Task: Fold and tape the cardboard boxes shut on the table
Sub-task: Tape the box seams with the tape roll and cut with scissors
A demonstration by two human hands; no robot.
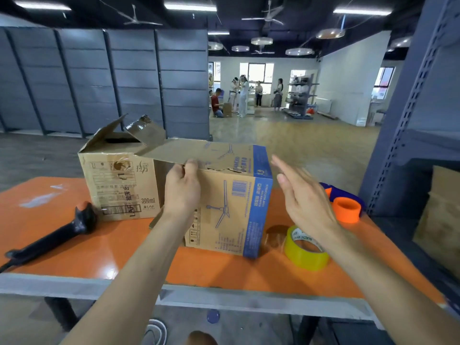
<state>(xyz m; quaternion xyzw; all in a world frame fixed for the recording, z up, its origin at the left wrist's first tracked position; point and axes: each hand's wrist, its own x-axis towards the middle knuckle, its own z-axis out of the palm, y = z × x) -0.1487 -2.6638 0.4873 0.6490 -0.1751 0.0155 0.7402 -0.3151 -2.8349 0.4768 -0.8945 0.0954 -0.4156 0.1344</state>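
Observation:
Two cardboard boxes stand on the orange table (74,250). The nearer box (231,215) has blue edging and a fan drawing. My left hand (183,188) pinches the near edge of its top flap (199,153), which lies roughly level. My right hand (302,195) hovers to the right of this box, fingers straight, touching nothing. Behind and to the left stands a plain brown box (119,185) with its top flaps up and old tape on one. A yellow tape roll (306,252) lies on the table under my right wrist.
A black handheld tool (54,235) with an orange tip lies at the table's left. An orange and blue tape dispenser (346,205) sits at the right rear. Grey shelving (408,135) stands on the right, with cardboard (440,220) inside. Several people stand far off.

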